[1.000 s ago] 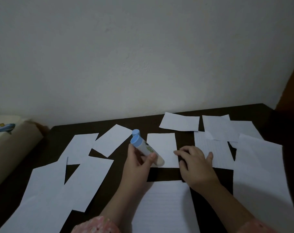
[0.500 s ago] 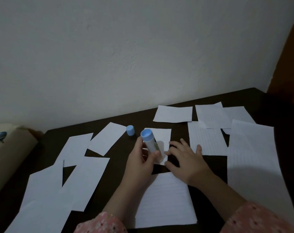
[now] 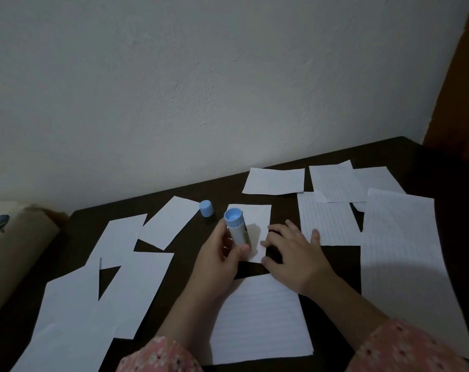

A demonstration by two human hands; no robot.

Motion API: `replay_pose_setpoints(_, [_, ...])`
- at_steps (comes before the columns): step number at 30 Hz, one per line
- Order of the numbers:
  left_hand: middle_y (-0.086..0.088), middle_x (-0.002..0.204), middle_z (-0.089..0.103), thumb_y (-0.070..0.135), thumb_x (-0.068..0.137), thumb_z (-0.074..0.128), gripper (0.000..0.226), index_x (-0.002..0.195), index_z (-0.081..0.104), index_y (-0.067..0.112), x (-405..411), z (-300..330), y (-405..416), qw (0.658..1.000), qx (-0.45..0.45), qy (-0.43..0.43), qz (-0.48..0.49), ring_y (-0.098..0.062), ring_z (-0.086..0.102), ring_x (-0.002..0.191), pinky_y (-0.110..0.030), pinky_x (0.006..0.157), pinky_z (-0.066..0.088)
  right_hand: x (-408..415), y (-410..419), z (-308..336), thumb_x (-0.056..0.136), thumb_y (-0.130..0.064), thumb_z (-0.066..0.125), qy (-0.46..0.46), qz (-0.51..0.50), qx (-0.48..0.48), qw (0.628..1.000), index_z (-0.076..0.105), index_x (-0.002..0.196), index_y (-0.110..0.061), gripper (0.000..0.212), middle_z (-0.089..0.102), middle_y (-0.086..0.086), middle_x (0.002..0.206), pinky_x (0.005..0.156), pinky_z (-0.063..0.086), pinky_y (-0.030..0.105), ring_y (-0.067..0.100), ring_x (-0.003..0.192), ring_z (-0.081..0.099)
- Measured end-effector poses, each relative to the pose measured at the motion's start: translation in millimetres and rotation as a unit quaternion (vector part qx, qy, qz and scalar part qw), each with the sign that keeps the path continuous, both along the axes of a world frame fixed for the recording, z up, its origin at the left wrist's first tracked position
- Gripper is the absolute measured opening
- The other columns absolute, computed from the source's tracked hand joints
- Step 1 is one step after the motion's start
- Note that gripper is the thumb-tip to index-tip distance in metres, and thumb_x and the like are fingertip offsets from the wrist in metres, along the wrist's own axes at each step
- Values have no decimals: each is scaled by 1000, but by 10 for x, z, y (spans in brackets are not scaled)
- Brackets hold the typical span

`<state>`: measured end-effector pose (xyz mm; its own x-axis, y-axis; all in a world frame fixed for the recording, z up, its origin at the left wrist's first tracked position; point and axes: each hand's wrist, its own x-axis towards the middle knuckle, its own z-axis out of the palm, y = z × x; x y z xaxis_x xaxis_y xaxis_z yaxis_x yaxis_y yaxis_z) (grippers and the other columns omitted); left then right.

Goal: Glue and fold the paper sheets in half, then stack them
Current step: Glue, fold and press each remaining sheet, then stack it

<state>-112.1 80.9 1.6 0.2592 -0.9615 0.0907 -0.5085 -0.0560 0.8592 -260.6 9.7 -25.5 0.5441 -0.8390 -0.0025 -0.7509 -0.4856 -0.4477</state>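
My left hand [image 3: 220, 260] grips a white glue stick [image 3: 236, 229] with a blue end, its lower tip pressed on a small white sheet [image 3: 257, 218] in the middle of the dark table [image 3: 335, 260]. My right hand [image 3: 295, 257] lies flat with fingers spread on that sheet's right edge. The glue stick's blue cap [image 3: 206, 208] stands on the table just left of the sheet. A lined sheet [image 3: 257, 318] lies below my hands.
Several white and lined paper sheets lie spread on the table, to the left [image 3: 126, 285] and to the right [image 3: 399, 251], some overlapping. A white wall runs along the table's far edge. A beige cushion [image 3: 10, 248] sits at the left. A brown panel [image 3: 458, 89] stands at the right.
The glue stick has tipped more upright and shifted toward the near part of the small sheet. My right hand has slid nearer along the sheet's right edge. The camera has tilted.
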Motion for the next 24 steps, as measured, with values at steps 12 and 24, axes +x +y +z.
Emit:
replay_pose_setpoints(12, [33, 109, 42, 18, 91, 60, 53, 122, 31, 50, 367, 16, 67, 999, 10, 1, 35, 7, 45, 98, -7, 68, 41, -1, 8, -7, 95, -45, 46, -8, -2, -1, 1000, 48, 126, -37, 32, 24, -16, 153, 115, 0, 60, 14, 148, 3])
replay_pose_setpoints(24, [18, 115, 44, 19, 92, 59, 58, 139, 31, 37, 458, -28, 66, 994, 9, 37, 98, -4, 43, 107, -14, 79, 40, -10, 22, 3, 95, -45, 46, -8, -3, -1, 1000, 48, 126, -37, 32, 24, -16, 153, 114, 0, 60, 14, 148, 3])
